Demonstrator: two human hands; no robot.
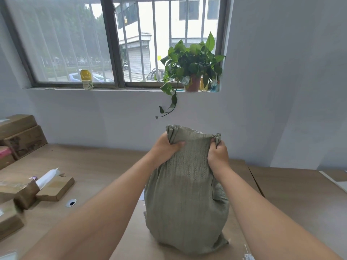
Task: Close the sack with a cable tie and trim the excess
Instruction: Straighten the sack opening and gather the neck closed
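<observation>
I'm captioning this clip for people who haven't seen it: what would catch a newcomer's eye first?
First the grey-green woven sack standing upright on the wooden table, centre frame. The left hand and right hand each grip a bunched top corner, its mouth not yet gathered. Behind, a leafy potted plant sits on the sill of the barred window, one vine trailing down the wall.

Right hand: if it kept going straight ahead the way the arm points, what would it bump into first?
Probably the pale wall under the window. The right hand has its grip on one top corner of the green sack, and past it only bare desk shows before that wall. How far away is unclear.
</observation>
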